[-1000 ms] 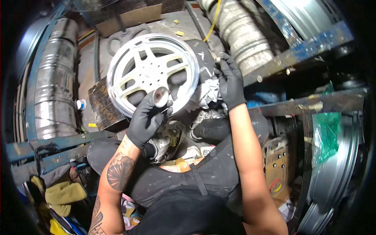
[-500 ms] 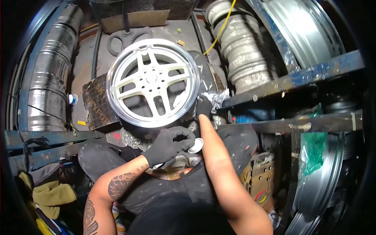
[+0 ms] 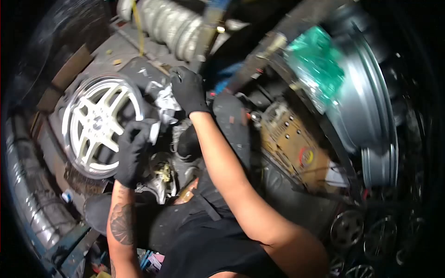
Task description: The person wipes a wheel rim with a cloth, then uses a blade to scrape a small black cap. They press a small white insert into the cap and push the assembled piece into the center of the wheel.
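Note:
My left hand (image 3: pixel 132 155), in a black glove, pinches a small white round lid (image 3: pixel 154 133) between thumb and fingers. It is beside the right edge of a white-spoked wheel rim (image 3: pixel 103 104) with a polished metal lip. My right hand (image 3: pixel 189 90), also in a black glove, is raised over a crumpled whitish wrapper or rag (image 3: pixel 165 99). Its fingers are curled in, but blur hides whether anything is between them. Below, between my legs, stands an open container (image 3: pixel 162 173) with pale stains.
Stacked pale rims (image 3: pixel 162 21) line the back and silvery rims (image 3: pixel 28 185) the left. At right, green plastic (image 3: pixel 317 65) lies against a large silver rim (image 3: pixel 366 92). A cardboard box (image 3: pixel 296 143) stands beside my right leg. A yellow cord (image 3: pixel 138 28) hangs at the back.
My view has swung to the right and tilted, so the wheel now appears farther left. The lid stays in my left hand. My right hand has come up near the crumpled wrapper.

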{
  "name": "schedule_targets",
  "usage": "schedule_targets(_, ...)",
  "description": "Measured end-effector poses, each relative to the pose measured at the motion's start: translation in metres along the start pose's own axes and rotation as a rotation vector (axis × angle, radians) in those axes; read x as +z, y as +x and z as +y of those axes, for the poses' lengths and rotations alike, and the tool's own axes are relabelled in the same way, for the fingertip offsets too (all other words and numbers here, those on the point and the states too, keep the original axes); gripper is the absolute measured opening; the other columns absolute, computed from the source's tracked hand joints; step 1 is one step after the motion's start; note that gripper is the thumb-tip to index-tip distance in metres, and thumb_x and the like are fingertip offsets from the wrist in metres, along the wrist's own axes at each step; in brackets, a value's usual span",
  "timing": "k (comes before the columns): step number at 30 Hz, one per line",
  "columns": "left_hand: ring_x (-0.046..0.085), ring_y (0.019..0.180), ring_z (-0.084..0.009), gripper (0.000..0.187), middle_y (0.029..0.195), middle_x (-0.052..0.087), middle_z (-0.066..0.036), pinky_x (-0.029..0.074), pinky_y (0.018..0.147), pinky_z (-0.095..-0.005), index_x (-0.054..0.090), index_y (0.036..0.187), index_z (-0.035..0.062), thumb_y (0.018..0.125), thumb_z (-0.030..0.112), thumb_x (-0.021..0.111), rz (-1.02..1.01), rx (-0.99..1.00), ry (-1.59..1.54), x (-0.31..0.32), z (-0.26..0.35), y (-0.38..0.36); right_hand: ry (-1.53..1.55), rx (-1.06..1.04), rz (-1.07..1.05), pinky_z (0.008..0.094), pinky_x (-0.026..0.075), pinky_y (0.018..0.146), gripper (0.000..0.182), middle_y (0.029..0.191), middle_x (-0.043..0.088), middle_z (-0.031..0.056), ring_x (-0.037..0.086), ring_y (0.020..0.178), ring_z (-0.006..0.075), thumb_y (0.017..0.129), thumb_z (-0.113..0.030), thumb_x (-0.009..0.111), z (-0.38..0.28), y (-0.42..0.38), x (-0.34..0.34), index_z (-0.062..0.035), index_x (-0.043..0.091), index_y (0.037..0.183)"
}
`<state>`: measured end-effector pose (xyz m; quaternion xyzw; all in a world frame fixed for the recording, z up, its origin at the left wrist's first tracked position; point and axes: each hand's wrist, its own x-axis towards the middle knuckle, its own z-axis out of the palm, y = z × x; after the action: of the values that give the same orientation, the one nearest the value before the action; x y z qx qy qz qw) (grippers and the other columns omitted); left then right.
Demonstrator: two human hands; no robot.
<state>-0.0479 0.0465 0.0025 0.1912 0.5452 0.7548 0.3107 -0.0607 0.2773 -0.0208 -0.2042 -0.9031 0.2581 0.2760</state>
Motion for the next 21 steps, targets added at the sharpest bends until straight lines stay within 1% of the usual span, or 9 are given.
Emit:
schedule_targets(4, 0.057, 0.093, -0.0124, 0.019, 0.105, 0.062, -0.006, 0.047, 0.084, -0.0276, 0.06, 0.1, 0.0019, 0.094, 0.02, 0.063, -0.011, -0.102, 0.165, 0.012, -0.016, -0.001, 0.505, 0.134, 0.096, 0.0377, 0.051, 0.085, 0.031, 0.102, 0.069, 0.0169, 0.067, 0.096, 0.0315, 0.092, -0.023, 0.058, -0.001, -0.069, -0.104, -0.0012, 0.064, 0.112)
schedule_targets(5, 0.056, 0.092, -0.0119, 0.02, 0.104, 0.063, -0.005, 0.047, 0.084, -0.0273, 0.061, 0.1, 0.0021, 0.093, 0.02, 0.064, 0.003, -0.122, 0.246, 0.01, -0.024, -0.003, 0.505, 0.012, 0.16, 0.0365, 0.049, 0.089, 0.032, 0.107, 0.069, 0.0166, 0.066, 0.101, 0.0284, 0.094, -0.022, 0.058, 0.012, -0.092, -0.115, -0.0005, 0.063, 0.116)
schedule_targets(7, 0.056, 0.083, -0.0097, 0.02, 0.096, 0.062, -0.001, 0.046, 0.074, -0.0246, 0.063, 0.101, 0.003, 0.093, 0.021, 0.064, 0.054, -0.105, 0.385, 0.006, -0.052, -0.003, 0.413, 0.223, 0.05, 0.0339, 0.047, 0.091, 0.026, 0.11, 0.067, 0.0159, 0.063, 0.104, 0.0216, 0.095, -0.013, 0.055, 0.028, -0.141, -0.135, 0.0038, 0.063, 0.114)
schedule_targets(10, 0.053, 0.069, -0.0078, 0.014, 0.084, 0.06, 0.001, 0.044, 0.064, -0.0225, 0.062, 0.103, 0.0062, 0.096, 0.018, 0.059, 0.257, -0.318, -0.195, 0.011, -0.105, 0.006, 0.123, -0.005, 0.055, 0.0391, 0.048, 0.083, 0.023, 0.103, 0.065, 0.0192, 0.062, 0.091, 0.0349, 0.09, -0.007, 0.055, 0.032, -0.187, -0.146, 0.0017, 0.066, 0.108)
schedule_targets(13, 0.042, 0.059, -0.0072, 0.015, 0.07, 0.047, 0.006, 0.038, 0.056, -0.0228, 0.06, 0.097, 0.0062, 0.095, 0.021, 0.056, 0.212, -0.4, -0.593, -0.009, -0.158, 0.03, -0.142, -0.142, -0.041, 0.0434, 0.042, 0.091, 0.021, 0.109, 0.06, 0.0192, 0.054, 0.103, 0.0363, 0.083, -0.012, 0.06, 0.016, -0.195, -0.142, -0.0042, 0.069, 0.101)
schedule_targets(15, 0.039, 0.056, -0.0061, 0.016, 0.067, 0.044, 0.007, 0.035, 0.052, -0.022, 0.061, 0.094, 0.006, 0.095, 0.019, 0.053, 0.311, -0.403, -0.544, -0.015, -0.19, 0.062, -0.08, -0.098, -0.029, 0.0434, 0.04, 0.09, 0.022, 0.108, 0.061, 0.0155, 0.053, 0.103, 0.0344, 0.081, -0.014, 0.061, 0.018, -0.191, -0.133, -0.0082, 0.07, 0.1)
schedule_targets(17, 0.048, 0.06, -0.0097, 0.02, 0.069, 0.052, 0.001, 0.041, 0.056, -0.0239, 0.063, 0.091, 0.0019, 0.093, 0.019, 0.054, 0.506, -0.259, -0.355, -0.009, -0.212, 0.099, -0.028, -0.085, -0.019, 0.043, 0.039, 0.089, 0.022, 0.107, 0.061, 0.0133, 0.052, 0.101, 0.0332, 0.079, -0.015, 0.062, 0.023, -0.188, -0.128, -0.0105, 0.071, 0.098)
schedule_targets(19, 0.059, 0.071, -0.0194, 0.023, 0.078, 0.062, -0.009, 0.047, 0.066, -0.032, 0.062, 0.094, 0.0003, 0.091, 0.022, 0.059, 0.629, -0.114, 0.412, -0.011, -0.212, 0.133, 0.015, -0.109, -0.014, 0.0422, 0.04, 0.088, 0.02, 0.106, 0.061, 0.0127, 0.052, 0.098, 0.0326, 0.079, -0.014, 0.062, 0.028, -0.188, -0.126, -0.0112, 0.072, 0.096)
schedule_targets(21, 0.063, 0.079, -0.0299, 0.023, 0.085, 0.065, -0.017, 0.048, 0.073, -0.0394, 0.063, 0.092, 0.0007, 0.087, 0.023, 0.062, 0.738, -0.032, 0.592, -0.01, -0.213, 0.171, 0.012, -0.132, -0.059, 0.0419, 0.041, 0.087, 0.019, 0.105, 0.061, 0.0112, 0.053, 0.097, 0.032, 0.077, -0.012, 0.064, 0.035, -0.187, -0.127, -0.0118, 0.072, 0.094)
